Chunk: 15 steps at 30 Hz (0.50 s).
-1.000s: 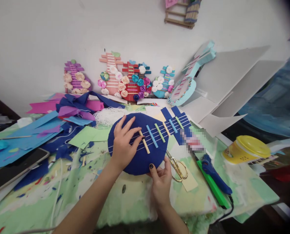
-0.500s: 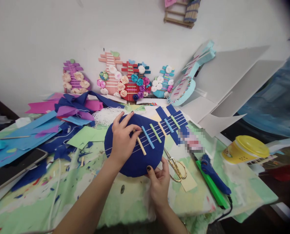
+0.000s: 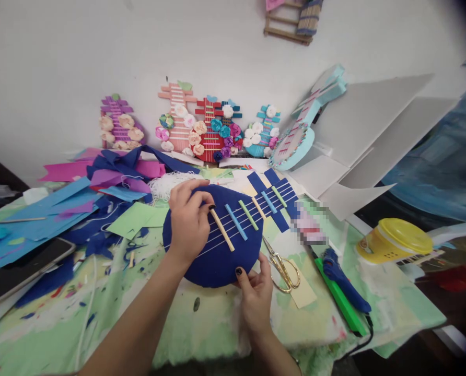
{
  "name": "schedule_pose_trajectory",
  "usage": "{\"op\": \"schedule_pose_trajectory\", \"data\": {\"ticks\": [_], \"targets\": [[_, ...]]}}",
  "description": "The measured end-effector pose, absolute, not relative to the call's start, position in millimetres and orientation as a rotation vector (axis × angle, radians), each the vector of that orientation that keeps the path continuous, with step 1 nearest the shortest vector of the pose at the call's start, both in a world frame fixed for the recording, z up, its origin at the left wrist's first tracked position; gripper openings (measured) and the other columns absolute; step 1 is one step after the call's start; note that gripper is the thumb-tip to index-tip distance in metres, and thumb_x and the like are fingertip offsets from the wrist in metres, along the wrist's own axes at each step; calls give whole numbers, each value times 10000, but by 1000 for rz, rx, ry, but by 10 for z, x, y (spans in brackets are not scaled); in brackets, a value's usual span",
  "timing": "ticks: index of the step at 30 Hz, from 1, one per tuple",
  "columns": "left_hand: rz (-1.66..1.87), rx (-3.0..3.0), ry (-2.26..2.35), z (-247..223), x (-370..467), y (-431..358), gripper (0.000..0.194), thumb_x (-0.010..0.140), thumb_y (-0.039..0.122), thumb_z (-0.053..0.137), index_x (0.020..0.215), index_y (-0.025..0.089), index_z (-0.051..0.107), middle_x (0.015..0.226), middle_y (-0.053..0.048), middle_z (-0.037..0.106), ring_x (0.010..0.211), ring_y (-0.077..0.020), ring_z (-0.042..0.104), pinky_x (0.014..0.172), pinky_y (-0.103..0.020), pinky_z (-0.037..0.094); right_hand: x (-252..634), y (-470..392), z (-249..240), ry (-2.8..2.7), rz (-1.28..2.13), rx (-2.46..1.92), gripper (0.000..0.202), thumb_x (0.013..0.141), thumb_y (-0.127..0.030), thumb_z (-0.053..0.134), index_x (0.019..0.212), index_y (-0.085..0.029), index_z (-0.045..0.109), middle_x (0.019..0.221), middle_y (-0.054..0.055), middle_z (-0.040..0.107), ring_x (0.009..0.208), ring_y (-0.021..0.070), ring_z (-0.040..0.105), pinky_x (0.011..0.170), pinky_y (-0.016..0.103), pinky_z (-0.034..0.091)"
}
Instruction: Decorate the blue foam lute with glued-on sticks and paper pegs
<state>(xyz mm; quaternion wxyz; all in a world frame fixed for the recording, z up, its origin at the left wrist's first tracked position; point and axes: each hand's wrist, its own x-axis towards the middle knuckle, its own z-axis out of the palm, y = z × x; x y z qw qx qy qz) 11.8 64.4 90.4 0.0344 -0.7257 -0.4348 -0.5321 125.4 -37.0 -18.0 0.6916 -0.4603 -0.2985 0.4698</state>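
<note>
A dark blue lute-shaped craft piece point(image 3: 217, 266) lies tilted above the table, its neck pointing to the upper right. White strings run along it, crossed by blue, green and cream strips. My left hand point(image 3: 189, 219) is over the round body, thumb and forefinger bent at the upper end of a cream strip point(image 3: 222, 230). My right hand point(image 3: 255, 295) grips the body's lower right edge, thumb on top and the other fingers partly beneath. Gold-handled scissors point(image 3: 283, 271) lie just right of the body, by a pale yellow paper piece point(image 3: 303, 290).
A blue glue gun point(image 3: 345, 279) and green cutter point(image 3: 338, 295) lie at right, near a yellow tub point(image 3: 395, 240). Coloured paper point(image 3: 70, 193) and a phone point(image 3: 25, 271) are at left. Several decorated lutes point(image 3: 209, 130) lean on the wall.
The blue craft piece has shifted slightly left. My left hand has moved a little left, and more of the cream strip's upper end shows. My right hand has barely moved.
</note>
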Motion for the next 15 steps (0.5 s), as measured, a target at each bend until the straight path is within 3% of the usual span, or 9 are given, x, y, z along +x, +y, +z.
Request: {"op": "schedule_pose_trajectory", "data": {"ticks": [4, 7, 15], "targets": [[-2073, -2022, -1392, 916, -7, 665, 136, 812, 96, 433, 811, 199, 522, 833, -20, 636, 820, -159, 610, 797, -346, 480, 1250, -361, -150, -649, 1041, -1000, 722, 740, -322, 649, 1338, -164, 278, 802, 52, 692, 657, 189, 654, 622, 315, 543], [-2285, -1941, -1419, 878, -76, 632, 122, 825, 120, 447, 872, 196, 530, 684, 15, 609, 622, -120, 603, 638, -274, 498, 1236, -359, -125, -640, 1028, -972, 707, 750, -304, 642, 1333, -157, 270, 810, 59, 694, 662, 188, 656, 612, 312, 541], [-1713, -2200, -1341, 759, 64, 391, 54, 749, 191, 617, 739, 217, 663, 759, -8, 637, 751, -161, 577, 740, -324, 477, 1225, -364, -130, -637, 992, -1013, 688, 741, -309, 656, 1307, -148, 300, 747, 40, 690, 644, 178, 650, 584, 282, 528]]}}
